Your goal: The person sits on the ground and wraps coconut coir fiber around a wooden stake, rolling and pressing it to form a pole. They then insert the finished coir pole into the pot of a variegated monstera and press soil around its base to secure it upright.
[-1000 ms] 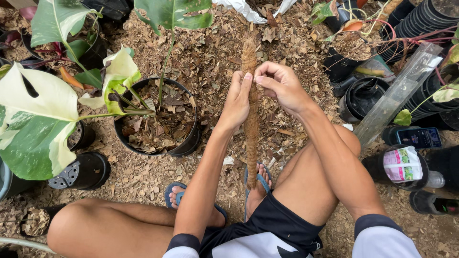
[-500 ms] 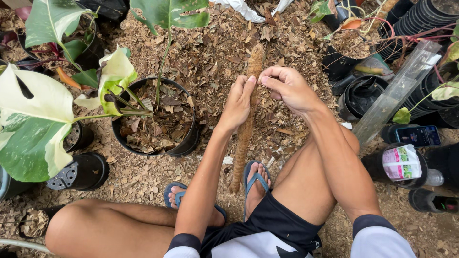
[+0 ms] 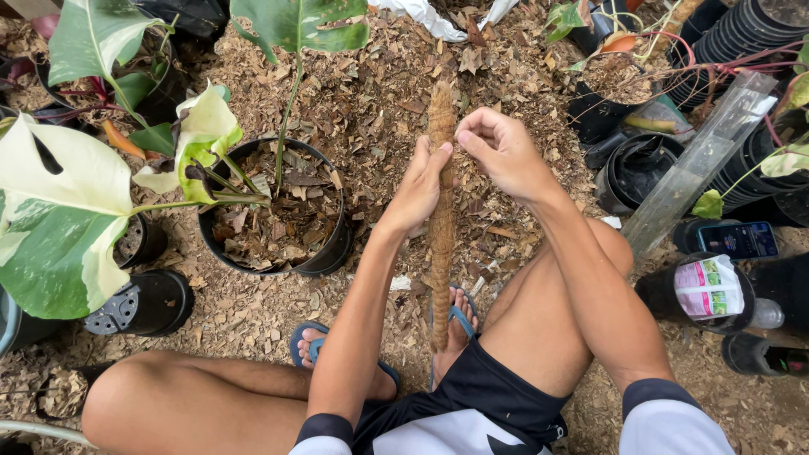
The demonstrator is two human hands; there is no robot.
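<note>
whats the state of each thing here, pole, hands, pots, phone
coir pole: held roughly upright, between both hands
left hand: gripping the pole
right hand: pinching the pole near its top
big black pot: upright, holds bark mix and a plant
small black pot: tipped on its side
phone: lying flat, screen up

Coir-wrapped pole (image 3: 441, 227): long, brown, fibrous, roughly upright, slight tilt. Lower end by the blue sandals, upper end over bark mulch.

Coir pole (image 3: 441, 244) base hidden behind shorts (image 3: 472, 396) (foot partly too).
</note>
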